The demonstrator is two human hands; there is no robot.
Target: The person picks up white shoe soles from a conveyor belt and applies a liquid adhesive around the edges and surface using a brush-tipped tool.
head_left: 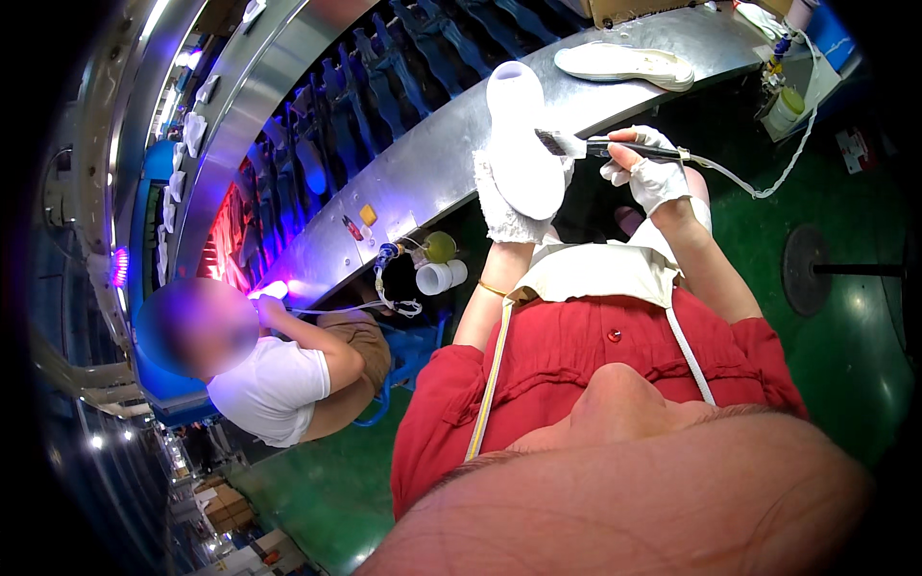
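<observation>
A white shoe sole (526,158) is held up in front of me, broad face toward me, by my left hand (501,206) in a fluffy white mitt. Its fingers are hidden behind the sole. My right hand (655,175), in a white glove with some fingertips bare, is closed around the black handle of a flat brush (629,151). The pale bristles point left and reach the sole's right edge; whether they touch it I cannot tell. From the handle's end a thin white tube (759,192) runs off to the right.
A white slip-on shoe (624,65) lies on the metal ledge (423,182). Beyond it, a conveyor carries rows of dark blue forms (379,82). White cups (440,278) hang below the ledge. At left sits a co-worker (279,384) in white. A round stand base (805,269) is at right.
</observation>
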